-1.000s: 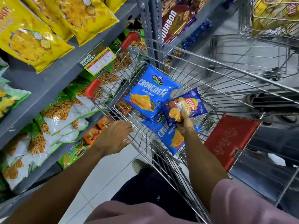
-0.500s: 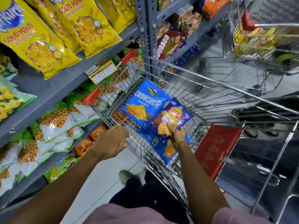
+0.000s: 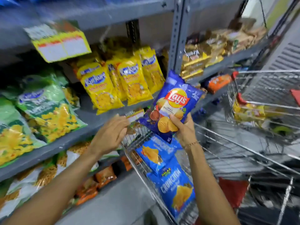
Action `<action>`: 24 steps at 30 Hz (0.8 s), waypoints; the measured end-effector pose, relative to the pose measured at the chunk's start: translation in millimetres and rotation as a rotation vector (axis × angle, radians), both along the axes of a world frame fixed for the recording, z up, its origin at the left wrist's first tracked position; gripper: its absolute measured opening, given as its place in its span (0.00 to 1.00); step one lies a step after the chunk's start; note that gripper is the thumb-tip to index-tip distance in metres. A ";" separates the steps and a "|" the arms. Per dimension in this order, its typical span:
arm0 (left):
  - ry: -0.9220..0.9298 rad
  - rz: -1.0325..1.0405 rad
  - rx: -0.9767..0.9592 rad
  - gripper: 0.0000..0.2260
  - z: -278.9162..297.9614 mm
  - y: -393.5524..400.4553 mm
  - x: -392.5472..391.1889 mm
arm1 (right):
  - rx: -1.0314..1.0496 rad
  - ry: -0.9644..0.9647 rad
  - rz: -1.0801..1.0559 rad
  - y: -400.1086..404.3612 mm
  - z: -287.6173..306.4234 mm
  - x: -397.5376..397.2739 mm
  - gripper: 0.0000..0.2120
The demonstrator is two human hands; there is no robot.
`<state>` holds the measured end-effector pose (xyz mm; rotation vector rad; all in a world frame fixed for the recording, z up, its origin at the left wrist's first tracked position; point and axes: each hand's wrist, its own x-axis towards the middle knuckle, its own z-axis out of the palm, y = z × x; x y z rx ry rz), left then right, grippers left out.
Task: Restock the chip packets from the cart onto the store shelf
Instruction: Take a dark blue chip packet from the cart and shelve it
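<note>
The dark blue Lay's packet (image 3: 174, 104) is held in the air above the near corner of the wire cart (image 3: 227, 153), tilted with its top edge toward the shelf and its printed face toward the camera. The right hand (image 3: 183, 127) grips it at the lower right corner, thumb across the front over the printed chips, fingers behind the bag; the packet extends up and left from this hand. The left hand (image 3: 112, 135) is open and holds nothing, fingers spread, just left of the packet's lower edge and over the cart's rim, not touching the packet. Two light blue Crunchem packets (image 3: 177, 189) lie in the cart directly below. Behind the packet, yellow Kurkure packets (image 3: 129, 80) stand on the grey shelf (image 3: 90, 114); green packets (image 3: 47, 108) lie further left on the same shelf.
</note>
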<state>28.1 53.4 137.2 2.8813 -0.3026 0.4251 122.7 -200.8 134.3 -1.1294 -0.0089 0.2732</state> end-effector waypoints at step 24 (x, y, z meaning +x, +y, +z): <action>-0.549 0.899 0.332 0.25 218.1 274.3 -233.2 | 0.237 -0.640 0.575 341.2 300.8 -88.7 0.15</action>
